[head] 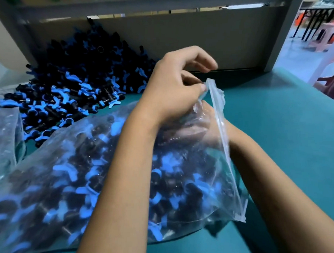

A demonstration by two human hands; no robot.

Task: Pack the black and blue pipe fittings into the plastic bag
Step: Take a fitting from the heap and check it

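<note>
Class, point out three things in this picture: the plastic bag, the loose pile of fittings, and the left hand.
plastic bag (222, 140), head view, on its zip-strip edge.
loose pile of fittings (72, 84), head view, on the middle of the heap.
left hand (173, 88), head view, on the back of the hand.

A teal-topped table (289, 120) runs up to a grey back panel (185, 37) framed by a grey post (285, 34), and beyond it to the right lie a pale shiny floor (291, 53), black-legged tables (316, 16) and pinkish plastic stools (325, 35).
</note>
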